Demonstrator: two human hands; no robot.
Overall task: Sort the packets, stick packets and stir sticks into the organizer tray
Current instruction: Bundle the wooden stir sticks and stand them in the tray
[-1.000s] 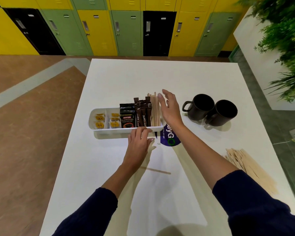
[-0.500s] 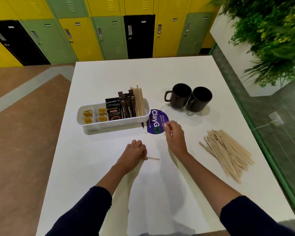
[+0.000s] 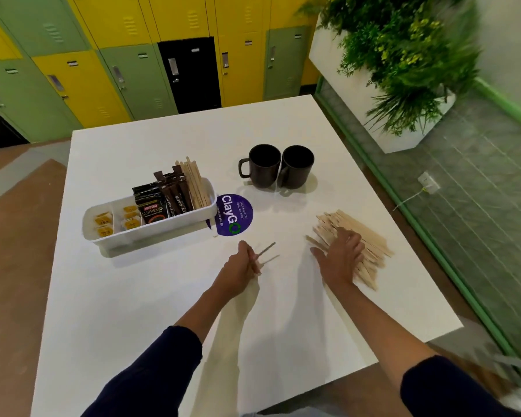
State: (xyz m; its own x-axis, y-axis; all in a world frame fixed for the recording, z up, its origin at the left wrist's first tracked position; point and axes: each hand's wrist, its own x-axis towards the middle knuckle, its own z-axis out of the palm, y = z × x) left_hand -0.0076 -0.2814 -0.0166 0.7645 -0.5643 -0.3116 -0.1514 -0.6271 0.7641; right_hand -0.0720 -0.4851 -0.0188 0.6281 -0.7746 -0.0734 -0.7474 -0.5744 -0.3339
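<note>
Your left hand is closed around a thin stir stick, whose free end juts out to the right above the white table. A second pale streak lies just under it, and you cannot tell through the blur whether that is another stick or a shadow. Your right hand lies flat with fingers spread on the near left edge of the loose pile of stir sticks, pressing on it rather than gripping.

The organizer tray sits well to the left of that pile, on the far side of your left hand. Its left compartments hold small yellow packets, whose print is too small to read. Next come black packets reading "KOPIKO SUPREMO". Beside them are brown stick packets showing "ITY CAFE", the first letter being covered. A bunch of sorted stir sticks leans in the right end compartment, rising above the rim.

Just beside the tray's right end a round purple sticker on the table reads "ClayGO". The smaller lines next to that word are hard to make out.

Beyond the sticker two dark mugs stand side by side, touching or nearly so. Yellow, green and black lockers line the far wall. A planter of greenery stands to the right.
</note>
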